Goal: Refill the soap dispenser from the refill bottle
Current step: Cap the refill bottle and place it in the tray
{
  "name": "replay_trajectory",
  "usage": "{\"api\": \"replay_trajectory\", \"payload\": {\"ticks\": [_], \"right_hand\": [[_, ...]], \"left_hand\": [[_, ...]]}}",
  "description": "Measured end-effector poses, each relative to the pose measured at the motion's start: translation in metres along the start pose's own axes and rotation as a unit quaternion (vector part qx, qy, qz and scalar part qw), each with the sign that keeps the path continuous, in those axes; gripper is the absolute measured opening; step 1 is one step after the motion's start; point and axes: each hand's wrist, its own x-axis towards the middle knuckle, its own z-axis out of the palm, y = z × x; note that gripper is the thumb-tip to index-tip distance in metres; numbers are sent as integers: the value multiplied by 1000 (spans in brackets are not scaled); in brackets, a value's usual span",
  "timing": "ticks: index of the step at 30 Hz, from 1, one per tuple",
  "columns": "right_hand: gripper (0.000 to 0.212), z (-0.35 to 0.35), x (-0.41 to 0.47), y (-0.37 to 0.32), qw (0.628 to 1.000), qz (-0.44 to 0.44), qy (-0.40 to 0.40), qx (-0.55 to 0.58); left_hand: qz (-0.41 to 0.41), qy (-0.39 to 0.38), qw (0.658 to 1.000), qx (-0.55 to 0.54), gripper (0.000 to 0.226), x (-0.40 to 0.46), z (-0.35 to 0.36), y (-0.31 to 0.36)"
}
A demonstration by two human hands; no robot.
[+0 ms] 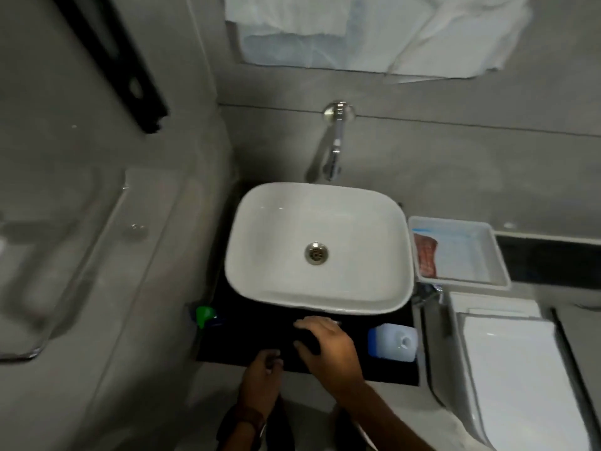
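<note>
A white translucent refill bottle (392,342) with a blue label stands on the black counter (253,333) in front of the basin, its neck uncapped. To its left, my right hand (328,348) is wrapped over a dark object (310,340) that blends into the counter; it looks like the soap dispenser, mostly hidden under my fingers. My left hand (263,374) hovers at the counter's front edge, just left of the right hand, fingers curled in. Whether it holds anything is unclear. A green funnel (205,314) rests on a blue item at the counter's left end.
A white basin (320,219) with a metal drain fills the counter's middle, under a chrome wall tap (336,148). A white tray (461,252) with a reddish item sits to the right, and a white toilet cistern (507,353) stands below it. A glass shelf (97,255) juts out on the left wall.
</note>
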Motion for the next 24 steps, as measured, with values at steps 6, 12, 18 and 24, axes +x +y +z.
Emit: {"api": "replay_trajectory", "payload": {"ticks": [6,12,18,24], "right_hand": [[39,-115,-44,47,985,35,171,-8],[87,-149,-73,100,984,160,64,51],[98,-131,-72,134,977,203,6,73],[81,-126,-68,144,973,210,23,97]], "left_hand": [[91,-79,981,152,33,-3,74,37],[170,-131,941,263,47,-5,104,44],[191,-128,915,331,41,-2,116,48],[209,-111,909,342,32,-1,116,50]]}}
